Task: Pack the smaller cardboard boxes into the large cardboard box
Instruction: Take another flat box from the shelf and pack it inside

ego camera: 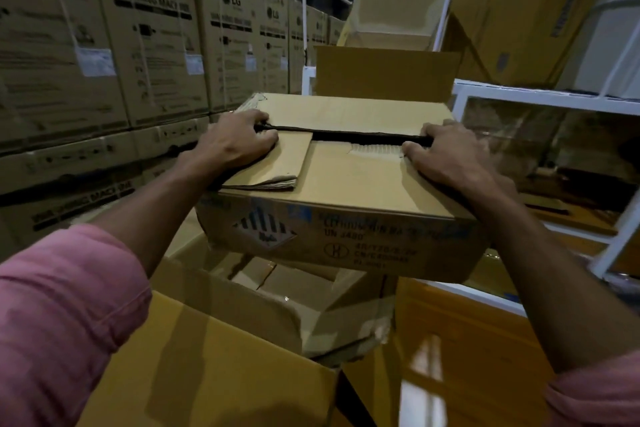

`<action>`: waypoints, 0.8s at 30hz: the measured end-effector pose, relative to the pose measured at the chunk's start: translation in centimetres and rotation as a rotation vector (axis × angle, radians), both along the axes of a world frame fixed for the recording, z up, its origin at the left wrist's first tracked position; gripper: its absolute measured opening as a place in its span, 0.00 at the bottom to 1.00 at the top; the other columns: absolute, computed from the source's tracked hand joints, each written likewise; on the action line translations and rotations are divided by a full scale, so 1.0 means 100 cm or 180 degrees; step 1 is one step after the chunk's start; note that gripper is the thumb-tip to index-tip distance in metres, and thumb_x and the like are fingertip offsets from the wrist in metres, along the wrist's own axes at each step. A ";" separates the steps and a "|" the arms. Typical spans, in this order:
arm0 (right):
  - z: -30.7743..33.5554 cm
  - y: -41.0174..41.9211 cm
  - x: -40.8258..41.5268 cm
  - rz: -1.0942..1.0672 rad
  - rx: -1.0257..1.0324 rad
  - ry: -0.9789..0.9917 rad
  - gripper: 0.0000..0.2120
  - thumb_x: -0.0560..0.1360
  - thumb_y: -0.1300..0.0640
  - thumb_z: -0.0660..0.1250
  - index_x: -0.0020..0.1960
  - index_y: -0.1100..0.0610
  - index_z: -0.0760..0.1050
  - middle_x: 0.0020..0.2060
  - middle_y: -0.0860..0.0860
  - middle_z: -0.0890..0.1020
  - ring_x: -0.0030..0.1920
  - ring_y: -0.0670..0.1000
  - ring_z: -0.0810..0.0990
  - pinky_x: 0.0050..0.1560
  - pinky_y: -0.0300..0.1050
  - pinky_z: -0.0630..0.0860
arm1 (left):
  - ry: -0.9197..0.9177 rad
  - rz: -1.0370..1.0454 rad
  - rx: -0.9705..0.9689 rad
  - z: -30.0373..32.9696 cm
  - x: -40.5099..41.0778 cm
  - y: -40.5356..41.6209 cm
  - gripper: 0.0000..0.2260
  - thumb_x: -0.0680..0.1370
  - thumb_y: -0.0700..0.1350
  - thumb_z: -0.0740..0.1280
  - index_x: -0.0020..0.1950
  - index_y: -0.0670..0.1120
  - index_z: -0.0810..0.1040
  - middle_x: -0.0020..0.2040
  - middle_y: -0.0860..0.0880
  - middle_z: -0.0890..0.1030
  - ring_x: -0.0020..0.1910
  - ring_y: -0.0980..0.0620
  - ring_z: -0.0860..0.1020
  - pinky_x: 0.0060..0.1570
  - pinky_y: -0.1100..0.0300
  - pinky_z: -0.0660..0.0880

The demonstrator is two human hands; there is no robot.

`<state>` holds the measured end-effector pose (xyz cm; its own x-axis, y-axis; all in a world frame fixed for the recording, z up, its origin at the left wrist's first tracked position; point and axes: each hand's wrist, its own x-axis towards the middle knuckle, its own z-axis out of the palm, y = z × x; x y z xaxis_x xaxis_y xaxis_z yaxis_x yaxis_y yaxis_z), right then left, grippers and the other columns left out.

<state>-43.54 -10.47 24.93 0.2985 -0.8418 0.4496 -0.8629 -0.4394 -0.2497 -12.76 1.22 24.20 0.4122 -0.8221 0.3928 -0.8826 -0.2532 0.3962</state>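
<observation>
Stacked cartons [104, 45] printed with a washing-machine label are filling the left side, their print blurring toward the edge. The left hand [235, 146] is gripping the near flap of the smaller cardboard box [346, 211], fingertips disappearing into the dark slit between the flaps. The box is hanging above the open large cardboard box [214, 340], hiding most of its inside. The right hand [446, 156] is clutching the same flap edge. A white rack [540, 97] is standing right, contents murky.
</observation>
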 end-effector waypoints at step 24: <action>-0.128 0.041 0.174 -0.0558 0.0945 0.0187 0.27 0.82 0.43 0.59 0.76 0.56 0.65 0.78 0.60 0.60 0.74 0.65 0.64 0.74 0.65 0.57 | -0.0230 -0.0837 0.0694 -0.122 0.191 -0.040 0.26 0.82 0.56 0.61 0.78 0.46 0.67 0.77 0.45 0.68 0.72 0.43 0.70 0.67 0.52 0.67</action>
<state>-26.11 -6.40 12.15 0.1560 -0.9741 0.1640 -0.9354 -0.1990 -0.2921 6.39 -2.75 12.03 0.1528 -0.9642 0.2166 -0.9526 -0.0854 0.2920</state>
